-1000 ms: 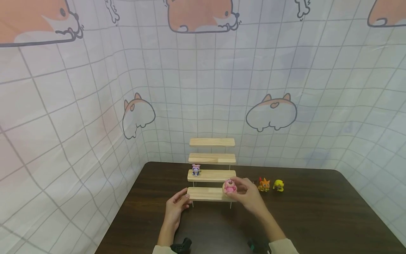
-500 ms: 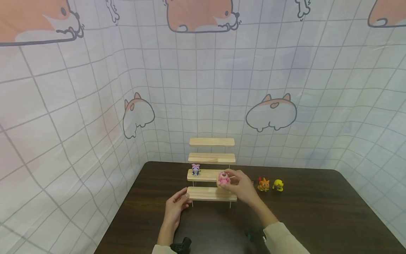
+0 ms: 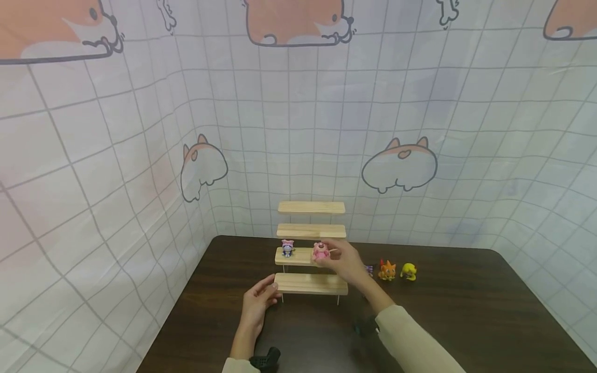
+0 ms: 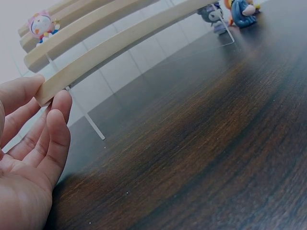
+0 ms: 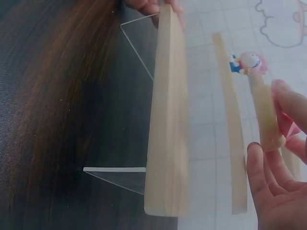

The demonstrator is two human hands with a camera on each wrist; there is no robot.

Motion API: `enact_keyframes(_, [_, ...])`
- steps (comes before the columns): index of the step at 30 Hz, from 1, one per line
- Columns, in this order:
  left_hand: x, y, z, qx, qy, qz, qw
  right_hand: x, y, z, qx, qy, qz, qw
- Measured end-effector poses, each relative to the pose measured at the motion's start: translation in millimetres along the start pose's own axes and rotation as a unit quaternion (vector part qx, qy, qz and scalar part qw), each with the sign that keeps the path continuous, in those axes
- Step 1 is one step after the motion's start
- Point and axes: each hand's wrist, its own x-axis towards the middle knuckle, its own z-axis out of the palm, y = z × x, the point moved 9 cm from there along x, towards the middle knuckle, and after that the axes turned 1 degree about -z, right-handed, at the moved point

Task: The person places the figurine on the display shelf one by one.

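- Head view: the bench [image 3: 443, 316] bears the stepped stand [image 3: 311, 207]; you want its legs planted, since a nudge could skid it
- Brace it with your left hand [image 3: 258, 303], whose thumb and fingers pinch the left end of the lowest plank [image 3: 311, 284]; light pressure should do
- Your right hand [image 3: 346, 264] is closed in a pinch, parted only by the pink bear [image 3: 320, 252] it grips
- That bear is over the second plank [image 3: 300, 256] from the bottom, seemingly not touching it; lower it level, then release once it sits firm
- Spare the smaller pink-hatted figure [image 3: 287, 249] on its left a knock
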Motion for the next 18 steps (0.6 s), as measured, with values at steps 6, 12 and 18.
enact_keyframes(6, [-1.2,1.0,0.1,-0.011,-0.003,0.004,0.9999,6.2,-3,7,-0.006,0.002,-0.009,0.9999])
enact_keyframes(12, [-1.7,0.4,0.2,-0.016,-0.006,0.0,0.9999,10.9,-8,12,-0.025,0.001,-0.028,0.9993])
enact_keyframes(18, [-0.2,-0.6,0.0,-0.004,-0.001,-0.005,1.0,15.6,-10,19,-0.035,-0.003,-0.039,0.9986])
